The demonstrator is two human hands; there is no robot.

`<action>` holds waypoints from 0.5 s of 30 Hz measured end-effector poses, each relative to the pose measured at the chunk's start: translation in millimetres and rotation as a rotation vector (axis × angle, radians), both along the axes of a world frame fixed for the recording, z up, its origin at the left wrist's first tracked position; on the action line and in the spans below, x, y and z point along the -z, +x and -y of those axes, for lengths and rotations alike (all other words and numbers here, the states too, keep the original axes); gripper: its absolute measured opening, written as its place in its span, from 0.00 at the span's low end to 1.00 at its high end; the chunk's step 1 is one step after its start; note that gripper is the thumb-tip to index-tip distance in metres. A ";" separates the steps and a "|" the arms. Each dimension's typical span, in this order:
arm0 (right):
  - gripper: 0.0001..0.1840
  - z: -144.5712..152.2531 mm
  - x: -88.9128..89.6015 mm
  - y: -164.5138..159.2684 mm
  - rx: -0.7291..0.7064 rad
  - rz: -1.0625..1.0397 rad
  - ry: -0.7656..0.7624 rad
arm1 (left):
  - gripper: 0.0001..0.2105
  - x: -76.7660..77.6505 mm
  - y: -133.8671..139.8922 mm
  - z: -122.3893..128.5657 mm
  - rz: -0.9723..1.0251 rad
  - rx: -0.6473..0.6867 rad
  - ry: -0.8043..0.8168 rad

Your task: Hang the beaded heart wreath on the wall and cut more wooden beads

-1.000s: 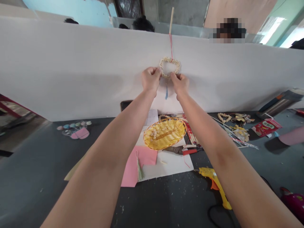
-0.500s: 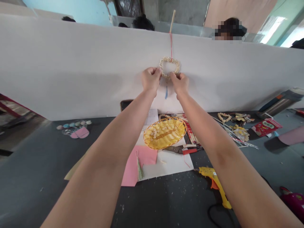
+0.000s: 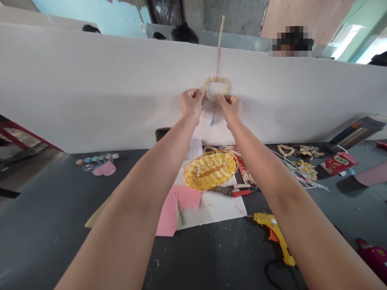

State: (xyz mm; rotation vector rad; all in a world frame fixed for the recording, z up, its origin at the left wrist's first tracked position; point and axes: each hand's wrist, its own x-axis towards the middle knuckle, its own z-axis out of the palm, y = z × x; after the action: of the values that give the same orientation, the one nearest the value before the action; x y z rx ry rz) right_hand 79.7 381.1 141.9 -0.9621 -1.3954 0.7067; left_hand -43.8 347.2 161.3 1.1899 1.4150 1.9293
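A heart-like ring of pale beads (image 3: 226, 82) hangs by a red cord (image 3: 218, 60) from a thin wooden stick (image 3: 221, 30) at the top of the white partition. My left hand (image 3: 192, 102) pinches the ring's left side. At its lower right edge, the fingertips of my right hand (image 3: 230, 108) are closed on it too. Below the ring dangles a small light-blue tassel (image 3: 212, 119), between my two hands. Both arms reach out over the dark table.
A yellow woven basket (image 3: 211, 171) with small pale pieces stands on white paper, beside red-handled pliers (image 3: 232, 191). Pink paper (image 3: 165, 217) carries a green tassel (image 3: 179, 215). A yellow glue gun (image 3: 272, 225) lies right. The white partition (image 3: 121, 80) rises behind; people's heads show beyond it.
Both hands keep their pinch on the bead ring, which has shifted only slightly and seems turned a little. The whole view has moved marginally.
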 end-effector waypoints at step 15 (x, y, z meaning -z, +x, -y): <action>0.15 -5.6 7.4 23.0 0.027 -0.070 -0.019 | 0.09 -4.6 3.9 6.5 -0.007 -0.027 0.012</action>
State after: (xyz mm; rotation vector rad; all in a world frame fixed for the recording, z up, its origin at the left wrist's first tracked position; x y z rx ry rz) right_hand 102.6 386.7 134.5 -0.9610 -1.3141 0.7276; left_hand -39.9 340.8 166.0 1.1898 1.4322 1.9559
